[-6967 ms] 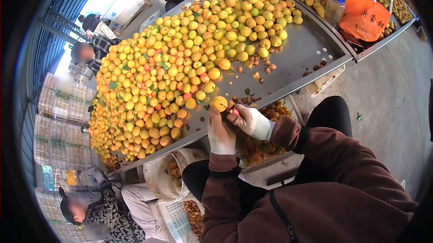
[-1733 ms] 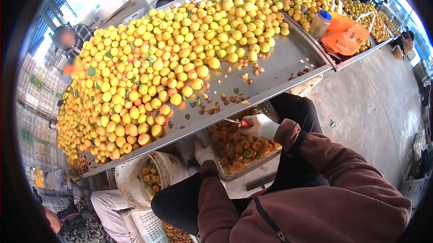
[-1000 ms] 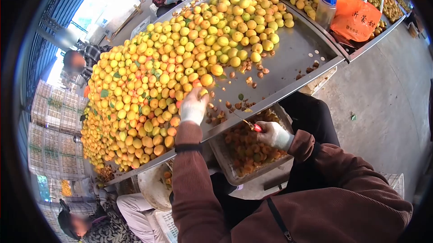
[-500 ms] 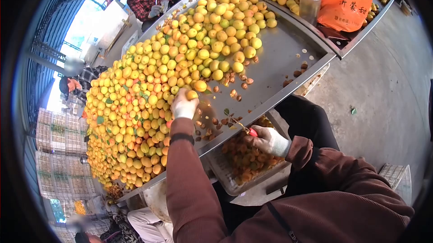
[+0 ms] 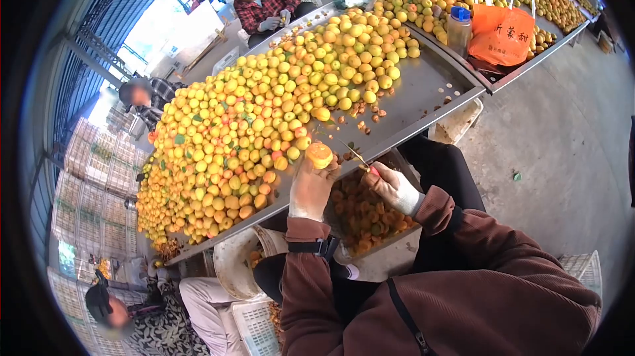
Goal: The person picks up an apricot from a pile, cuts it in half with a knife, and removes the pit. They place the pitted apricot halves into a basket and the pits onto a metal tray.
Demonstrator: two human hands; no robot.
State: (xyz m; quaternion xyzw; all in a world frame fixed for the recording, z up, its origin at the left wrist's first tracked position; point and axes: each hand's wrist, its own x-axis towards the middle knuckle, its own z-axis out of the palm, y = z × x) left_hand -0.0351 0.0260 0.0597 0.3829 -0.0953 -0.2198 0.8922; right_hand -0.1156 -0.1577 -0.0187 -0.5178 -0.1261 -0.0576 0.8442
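I'm watching the round orange-yellow apricot [image 5: 320, 155] sitting pinched in the fingertips of the left hand [image 5: 311, 187], white knit glove curled closed around its underside, right above the near edge of the flat grey steel table [image 5: 430, 88]. The right hand [image 5: 391, 187], also gloved, is wrapping tight around a thin red-handled metal knife [image 5: 357, 158], with the blade angling toward the fruit, near it. The risk, as I'm judging it: smooth, rounded skin could be letting the point skate off into the left fingers, and a damp glove could be loosening the pinch so the fruit drops. Below the hands, the rectangular pale plastic tray [image 5: 344, 253] is holding soft, ragged orange halves. Beyond, the big mound of glossy yellow apricots [image 5: 264, 105] is crowding the table's far edge.
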